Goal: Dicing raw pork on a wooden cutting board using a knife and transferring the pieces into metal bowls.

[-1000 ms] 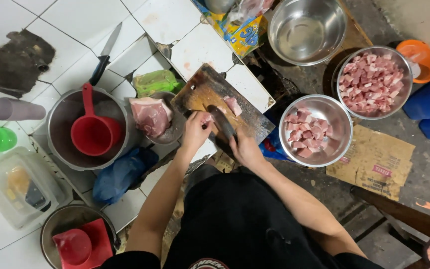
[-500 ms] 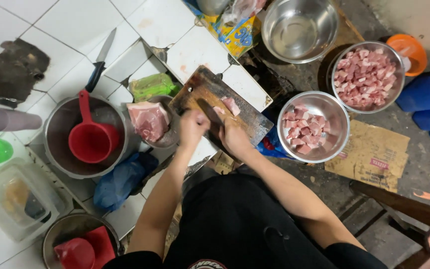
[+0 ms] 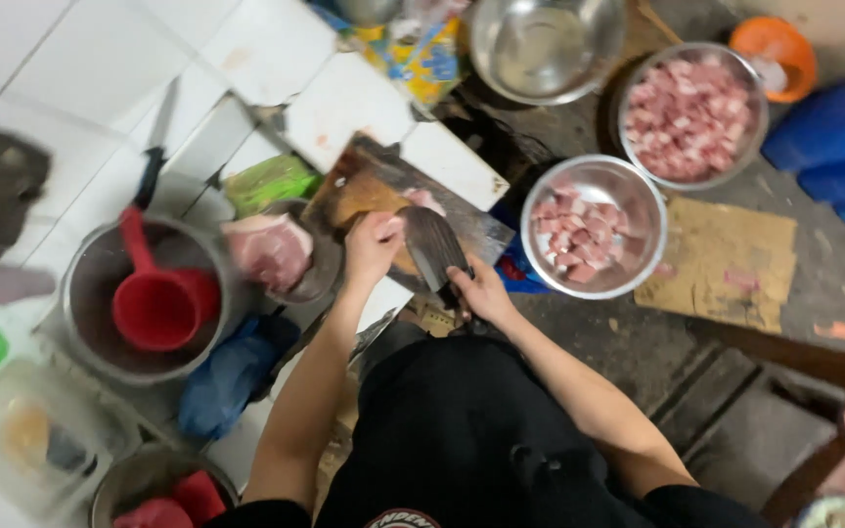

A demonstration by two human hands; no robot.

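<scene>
Two hands on the chopping board, cleaver flat over the meat

I've got both hands working over the wooden cutting board (image 3: 364,191), which sits on the white tiled surface (image 3: 344,98). My left hand (image 3: 374,244) is curled down on the board, fingers bent and pressing on a piece of pink meat (image 3: 424,200) that peeks out just past the knuckles. My right hand (image 3: 481,291) is wrapped tight around the handle of the cleaver (image 3: 430,249), whose broad dark blade lies just beside the left hand, over the board. Right of the board, a steel bowl (image 3: 594,227) holds cut meat cubes; a second bowl of cubes (image 3: 691,112) stands beyond it, and an empty steel bowl (image 3: 545,47) sits near the top. To the left, a slab of raw meat (image 3: 268,249) rests in a dish, next to a pot with a red ladle cup (image 3: 154,303). A black-handled knife (image 3: 154,161) lies on the tiles, well apart.
</scene>
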